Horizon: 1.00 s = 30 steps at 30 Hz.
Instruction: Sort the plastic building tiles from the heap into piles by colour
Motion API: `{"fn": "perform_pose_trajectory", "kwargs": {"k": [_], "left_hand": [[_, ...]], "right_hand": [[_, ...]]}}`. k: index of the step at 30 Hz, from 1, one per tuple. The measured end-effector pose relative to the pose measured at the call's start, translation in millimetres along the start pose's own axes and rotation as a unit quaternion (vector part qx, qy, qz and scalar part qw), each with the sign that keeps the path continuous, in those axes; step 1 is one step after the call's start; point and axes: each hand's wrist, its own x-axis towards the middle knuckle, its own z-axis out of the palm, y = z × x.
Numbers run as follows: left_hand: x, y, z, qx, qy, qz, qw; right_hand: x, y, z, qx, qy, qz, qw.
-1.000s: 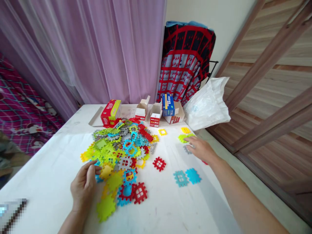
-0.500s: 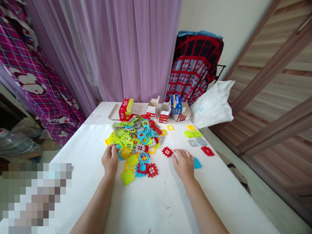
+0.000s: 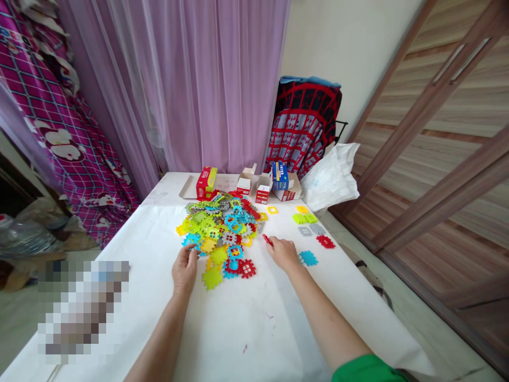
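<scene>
A heap of flat toothed plastic tiles point(image 3: 218, 228) in green, yellow, blue, red and grey lies in the middle of the white table point(image 3: 254, 329). My left hand point(image 3: 185, 268) rests at the heap's near left edge, fingers curled by a blue tile. My right hand point(image 3: 283, 253) sits at the heap's right side and pinches a red tile point(image 3: 267, 240). To its right, sorted tiles lie apart: a blue pair point(image 3: 308, 258), a red one point(image 3: 325, 241), grey ones point(image 3: 311, 230), green ones point(image 3: 304, 218) and yellow ones point(image 3: 303, 209).
Small red, white and blue cardboard boxes point(image 3: 254, 185) line the table's far edge. A white plastic bag point(image 3: 330, 180) sits at the far right corner. Behind stand a purple curtain point(image 3: 199, 79) and a chair draped in red-black cloth point(image 3: 304, 127). Wooden doors are to the right.
My right hand came back from the green tiles at the far right to the heap's edge and picked up the loose red tile. The view pulled back. My left hand stayed by the heap.
</scene>
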Motion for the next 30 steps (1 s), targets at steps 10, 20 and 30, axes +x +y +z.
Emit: {"fn": "perform_pose_trajectory", "kwargs": {"k": [10,20,30], "left_hand": [[4.9,-9.4,5.1,0.033,-0.019,0.001,0.999],[7.9,-14.8,3.8,0.103,-0.025,0.036,0.994],[9.5,-19.8,3.0,0.110,-0.027,0.027,0.993]], "right_hand": [[12.5,51.5,-13.5,0.026,0.005,0.116,0.993],[20.0,13.4,-4.3,-0.010,0.013,0.116,0.993],[10.1,79.3,-8.8,0.066,0.061,0.108,0.990]]}}
